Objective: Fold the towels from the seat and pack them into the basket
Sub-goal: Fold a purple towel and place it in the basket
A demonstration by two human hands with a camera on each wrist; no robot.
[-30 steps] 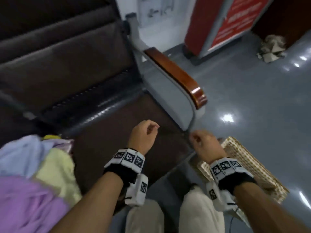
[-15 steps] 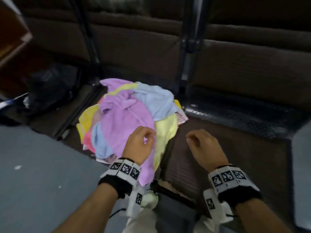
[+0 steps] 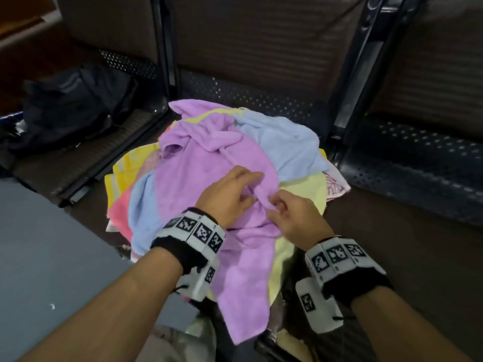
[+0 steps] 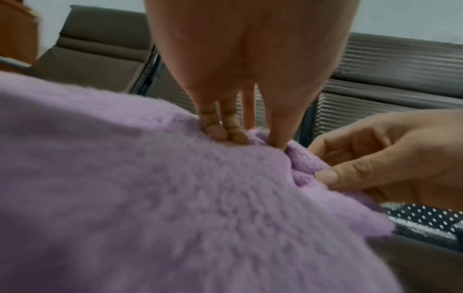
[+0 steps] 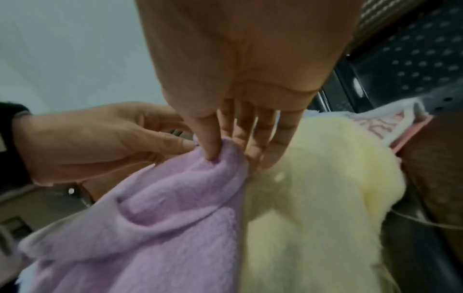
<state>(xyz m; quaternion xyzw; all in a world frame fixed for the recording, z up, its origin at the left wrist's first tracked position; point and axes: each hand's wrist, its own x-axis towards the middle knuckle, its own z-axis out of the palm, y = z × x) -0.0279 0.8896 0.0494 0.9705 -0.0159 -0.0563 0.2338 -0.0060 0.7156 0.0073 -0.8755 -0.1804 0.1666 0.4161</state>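
Observation:
A heap of towels lies on the brown seat [image 3: 392, 244]. A purple towel [image 3: 209, 163] is on top and hangs over the front edge. Under it are a light blue towel [image 3: 282, 142], a pale yellow towel [image 3: 305, 189] and a pink one [image 3: 117, 212]. My left hand [image 3: 251, 189] sits on a raised fold of the purple towel [image 4: 175, 198] and pinches it between thumb and fingers [image 4: 225, 136]. My right hand [image 3: 274, 205] pinches the same fold just to the right, its thumb [image 5: 210, 150] dug into the purple towel [image 5: 162, 208]. The basket is out of view.
A black bag [image 3: 73, 105] lies on the neighbouring seat to the left. Black metal frame posts [image 3: 352, 87] and perforated panels stand behind the heap. Grey floor [image 3: 52, 257] is at the lower left. The seat to the right of the heap is bare.
The head view swung left from the armrest and basket to the towel heap. Both hands, held curled in the air before, came down and took hold of the purple towel's fold.

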